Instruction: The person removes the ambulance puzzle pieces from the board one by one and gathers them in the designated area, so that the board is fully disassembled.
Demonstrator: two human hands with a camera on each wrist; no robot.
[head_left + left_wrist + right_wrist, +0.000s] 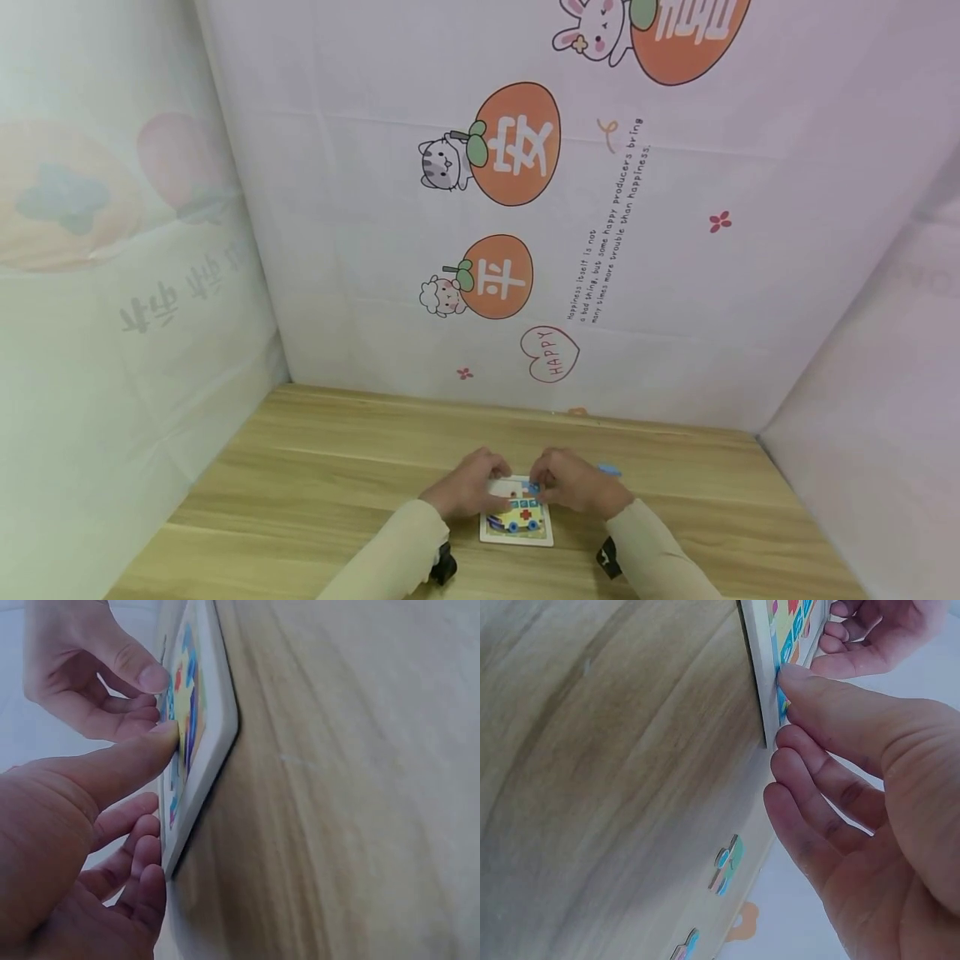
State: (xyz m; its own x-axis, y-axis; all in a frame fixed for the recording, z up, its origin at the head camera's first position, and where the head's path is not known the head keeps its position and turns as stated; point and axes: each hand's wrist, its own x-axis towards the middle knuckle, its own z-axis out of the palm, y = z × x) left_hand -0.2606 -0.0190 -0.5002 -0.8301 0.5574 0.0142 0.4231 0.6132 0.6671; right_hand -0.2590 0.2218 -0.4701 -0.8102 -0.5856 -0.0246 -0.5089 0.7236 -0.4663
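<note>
A small jigsaw puzzle board [517, 540] with a pale frame lies flat on the wooden table, showing a yellow vehicle with blue wheels and a red cross. My left hand [474, 486] holds its left side. In the left wrist view, the left thumb [161, 742] presses on the picture while the other fingers curl at the far edge. At the upper right corner, my right hand [573, 482] pinches a blue puzzle piece [781, 703] against the board, between thumb and forefinger. The fingertips partly hide this piece.
Loose puzzle pieces lie beyond the right hand: one blue and green piece [727, 866] and another piece [686, 946] cut off by the view's edge. Printed cloth [360, 250] hangs behind the wooden table [300, 483] and on both sides.
</note>
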